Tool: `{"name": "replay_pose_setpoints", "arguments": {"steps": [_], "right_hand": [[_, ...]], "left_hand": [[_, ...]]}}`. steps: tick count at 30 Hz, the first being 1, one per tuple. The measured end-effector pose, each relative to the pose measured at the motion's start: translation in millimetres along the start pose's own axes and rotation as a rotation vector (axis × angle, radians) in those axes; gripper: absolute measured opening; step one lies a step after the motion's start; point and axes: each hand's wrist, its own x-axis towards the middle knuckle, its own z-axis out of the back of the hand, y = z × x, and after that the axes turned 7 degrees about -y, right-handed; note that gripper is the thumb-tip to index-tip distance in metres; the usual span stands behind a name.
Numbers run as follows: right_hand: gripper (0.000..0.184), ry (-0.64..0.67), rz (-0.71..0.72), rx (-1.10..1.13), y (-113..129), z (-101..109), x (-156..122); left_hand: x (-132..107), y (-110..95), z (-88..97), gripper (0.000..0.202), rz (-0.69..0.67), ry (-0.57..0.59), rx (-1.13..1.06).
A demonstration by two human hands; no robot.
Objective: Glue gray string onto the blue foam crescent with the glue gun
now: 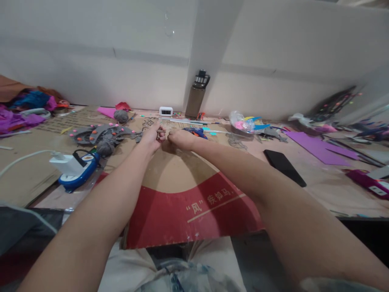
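My left hand [152, 138] is closed over the far part of a red and brown cardboard sheet [194, 211]. Something small and dark shows between its fingers, too small to name. Close beside it on the right, my right hand [180, 140] is bent down with its fingers pinched together. Whatever those fingers hold is hidden. Grey pieces dotted with pink and orange balls [88, 134] lie left of my left hand, with a grey yarn ball [105, 147] by them. A blue tool [199, 132], partly covered, lies just beyond my right hand.
A blue power strip [80, 174] with a white plug stands at the left. Along the wall are a small white clock [165, 111] and a tall bottle [196, 97]. A black phone [284, 167], purple sheets [316, 148] and a bag of coloured bits [246, 123] lie right.
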Motion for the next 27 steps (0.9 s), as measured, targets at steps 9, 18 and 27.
{"name": "replay_pose_setpoints", "arguments": {"steps": [9,18,27], "right_hand": [[0.025,-0.014,0.014,-0.009,-2,2,-7],[0.018,0.004,-0.088,0.117,-6,4,6],[0.024,-0.166,-0.579,0.208,-6,-9,9]], "left_hand": [[4,0,1.5,0.028,-0.024,-0.025,-0.011],[1,1,-0.7,0.027,-0.029,-0.044,0.009],[5,5,1.3,0.027,-0.083,-0.024,0.018]]}}
